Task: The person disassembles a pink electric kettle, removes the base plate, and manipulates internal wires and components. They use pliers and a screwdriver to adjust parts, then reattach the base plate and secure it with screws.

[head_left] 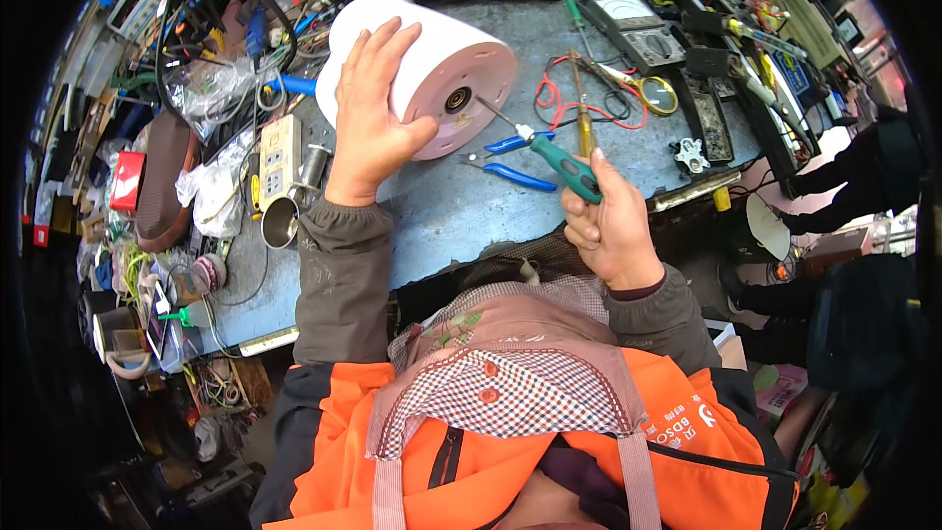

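Note:
A white, kettle-like appliance (422, 49) is tilted on its side on the blue worktop, its pale round base facing right, with a dark ringed socket in the middle. My left hand (373, 118) grips its near side, fingers spread over the white wall and thumb against the base edge. In my right hand (616, 231) is a screwdriver (564, 167) with a green and black handle. Its thin shaft points at the base and the tip meets it close to the socket; whether it sits in a screw is too small to tell. Blue-handled pliers (520, 177) lie just below the shaft.
Beyond the screwdriver lie a yellow-handled screwdriver (586, 128), red and black test leads (549, 98) and an analog multimeter (638, 34). A power strip (281, 159) and metal cup (281, 223) stand left. Clutter crowds both sides; the worktop's front edge (461, 260) runs before me.

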Available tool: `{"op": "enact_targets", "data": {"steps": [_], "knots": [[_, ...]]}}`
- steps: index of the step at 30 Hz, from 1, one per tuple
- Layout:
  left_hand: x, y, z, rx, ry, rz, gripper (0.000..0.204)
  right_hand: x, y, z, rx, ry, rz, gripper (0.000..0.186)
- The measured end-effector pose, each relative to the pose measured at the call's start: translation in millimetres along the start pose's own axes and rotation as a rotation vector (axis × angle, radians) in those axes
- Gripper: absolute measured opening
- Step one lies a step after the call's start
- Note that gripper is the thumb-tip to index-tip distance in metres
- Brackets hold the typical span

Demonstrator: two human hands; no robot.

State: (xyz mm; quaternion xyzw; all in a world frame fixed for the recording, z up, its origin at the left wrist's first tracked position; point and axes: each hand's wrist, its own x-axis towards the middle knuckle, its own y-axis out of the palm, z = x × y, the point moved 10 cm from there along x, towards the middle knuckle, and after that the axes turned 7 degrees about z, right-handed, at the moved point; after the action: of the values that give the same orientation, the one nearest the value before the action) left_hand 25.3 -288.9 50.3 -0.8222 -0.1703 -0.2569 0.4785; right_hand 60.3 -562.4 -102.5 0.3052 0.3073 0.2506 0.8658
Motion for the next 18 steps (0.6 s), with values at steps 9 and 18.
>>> {"op": "enact_targets", "data": {"steps": [9, 18], "knots": [[4, 2, -4, -0.049, -0.003, 0.002, 0.094, -41, 52, 51, -1.300, -0.942, -0.074, 0.024], [-8, 2, 0, -0.033, 0.055, -0.071, 0.094, 0, 7, 47, -0.216, -0.412, -0.003, 0.038]]}}
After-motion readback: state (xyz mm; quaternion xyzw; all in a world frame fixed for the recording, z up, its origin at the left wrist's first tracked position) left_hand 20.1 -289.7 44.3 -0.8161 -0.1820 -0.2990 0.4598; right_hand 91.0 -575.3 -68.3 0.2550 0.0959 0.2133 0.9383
